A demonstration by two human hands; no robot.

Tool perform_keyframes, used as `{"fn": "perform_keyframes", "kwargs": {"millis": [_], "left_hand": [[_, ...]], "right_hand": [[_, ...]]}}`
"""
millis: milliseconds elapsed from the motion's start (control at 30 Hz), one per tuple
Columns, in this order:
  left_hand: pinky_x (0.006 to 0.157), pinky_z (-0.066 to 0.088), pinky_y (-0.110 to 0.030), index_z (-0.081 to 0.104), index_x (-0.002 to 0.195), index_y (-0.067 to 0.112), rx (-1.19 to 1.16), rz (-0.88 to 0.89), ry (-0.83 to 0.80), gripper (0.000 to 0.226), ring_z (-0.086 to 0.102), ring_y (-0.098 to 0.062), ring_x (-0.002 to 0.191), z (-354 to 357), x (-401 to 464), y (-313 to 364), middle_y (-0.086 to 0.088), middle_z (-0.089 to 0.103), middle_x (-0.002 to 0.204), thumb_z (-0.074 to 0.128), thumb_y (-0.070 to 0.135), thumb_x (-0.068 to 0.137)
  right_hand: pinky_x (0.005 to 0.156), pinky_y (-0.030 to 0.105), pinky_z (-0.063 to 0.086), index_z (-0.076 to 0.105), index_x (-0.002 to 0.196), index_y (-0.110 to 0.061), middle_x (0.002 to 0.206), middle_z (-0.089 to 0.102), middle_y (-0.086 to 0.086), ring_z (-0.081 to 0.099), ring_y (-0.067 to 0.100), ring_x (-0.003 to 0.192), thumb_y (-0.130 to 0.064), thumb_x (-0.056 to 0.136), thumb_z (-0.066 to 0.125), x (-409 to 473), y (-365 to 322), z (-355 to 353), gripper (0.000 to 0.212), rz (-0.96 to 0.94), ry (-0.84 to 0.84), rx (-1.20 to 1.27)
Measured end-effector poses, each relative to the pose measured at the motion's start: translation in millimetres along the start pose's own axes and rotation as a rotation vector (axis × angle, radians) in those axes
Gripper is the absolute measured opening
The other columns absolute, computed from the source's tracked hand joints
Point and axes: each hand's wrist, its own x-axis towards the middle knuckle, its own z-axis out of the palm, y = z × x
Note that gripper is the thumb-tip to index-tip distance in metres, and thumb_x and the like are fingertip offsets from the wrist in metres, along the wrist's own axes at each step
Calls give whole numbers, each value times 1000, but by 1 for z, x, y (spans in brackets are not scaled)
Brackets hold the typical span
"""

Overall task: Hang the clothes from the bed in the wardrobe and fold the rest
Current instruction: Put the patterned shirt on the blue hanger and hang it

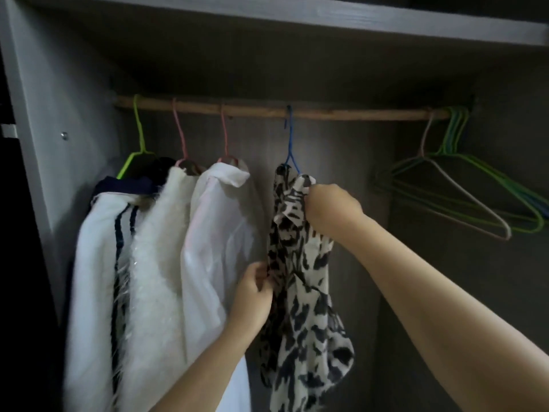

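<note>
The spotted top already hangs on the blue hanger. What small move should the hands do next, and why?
Probably let go after a light tug straight. The patterned top hangs bunched on the blue hanger, already hooked on the rail. The right hand grips its shoulder; the left hand pinches its side edge.

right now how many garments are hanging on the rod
4: a white one with navy stripes at far left, a fluffy white one, a white shirt, and the animal-print top on the blue hanger, held by both hands. Others may hide behind.
</note>
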Motion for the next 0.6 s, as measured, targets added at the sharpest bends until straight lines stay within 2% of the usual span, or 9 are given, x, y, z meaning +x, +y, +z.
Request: {"fn": "perform_keyframes", "kwargs": {"millis": [67, 133, 200, 300, 400, 500, 600], "left_hand": [[73, 39, -9, 49, 120, 23, 34, 71, 20, 26, 54, -4, 97, 2, -15, 4, 11, 55, 109, 46, 12, 97], [82, 47, -20, 50, 118, 24, 14, 178, 87, 27, 55, -5, 97, 8, -28, 8, 6, 56, 111, 47, 10, 95], [84, 49, -25, 51, 114, 23, -22, 348, 186, 26, 54, -7, 94, 15, -40, 20, 5, 53, 107, 47, 7, 94], [83, 44, -22, 55, 113, 10, 56, 667, 269, 25, 52, -12, 93, 31, -49, 47, 2, 49, 104, 43, 12, 92], [86, 47, -32, 57, 111, 6, 63, 806, 154, 28, 54, -20, 97, 70, -56, 72, -4, 52, 104, 41, 13, 88], [85, 48, -41, 57, 110, 9, 15, 787, -13, 30, 55, -22, 97, 123, -67, 78, -3, 52, 103, 40, 16, 86], [83, 46, -41, 59, 108, 11, 47, 739, -143, 35, 51, -19, 93, 180, -92, 73, -3, 55, 99, 38, 22, 83]], "right_hand": [[68, 35, 46, 54, 116, -11, 106, 63, 12, 58, 32, 86, -33, 101, 34, -9, 6, 9, 33, -23, 29, 75], [74, 38, 49, 48, 130, -17, 112, 64, 11, 61, 33, 97, -50, 100, 29, -21, 22, 14, 48, -16, 58, 190], [78, 37, 48, 45, 136, -22, 118, 63, 10, 60, 32, 103, -53, 99, 28, -35, 43, 15, 52, -2, 96, 277], [79, 36, 46, 47, 133, -22, 123, 60, 9, 58, 32, 107, -49, 99, 31, -58, 80, 15, 46, 63, 144, 302], [77, 36, 48, 52, 125, -20, 118, 60, 8, 59, 30, 102, -45, 100, 33, -92, 124, 21, 40, 145, 150, 218], [79, 37, 46, 53, 123, -21, 118, 59, 6, 58, 30, 105, -43, 99, 35, -140, 173, 30, 37, 267, 125, 103], [75, 35, 43, 52, 122, -19, 117, 57, 6, 58, 31, 107, -42, 100, 35, -201, 220, 44, 36, 378, 68, 1]]}}
